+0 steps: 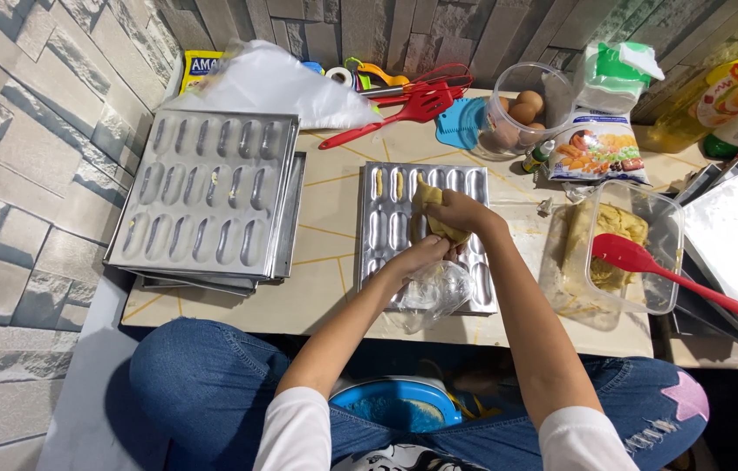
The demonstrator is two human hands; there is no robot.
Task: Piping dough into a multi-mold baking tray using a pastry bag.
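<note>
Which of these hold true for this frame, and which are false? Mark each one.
1. Both hands hold a piping bag of yellow batter over the mould tray. True: the right hand grips it higher, the left hand nearer the person.
2. The red spatula lies on the stacked trays. False: its blade rests in the clear tub of batter at the right.
3. Every cavity of the mould tray is filled. False: only a couple at the far edge show batter.
4. Eggs sit in a clear bowl at the far side of the table. True.
</note>
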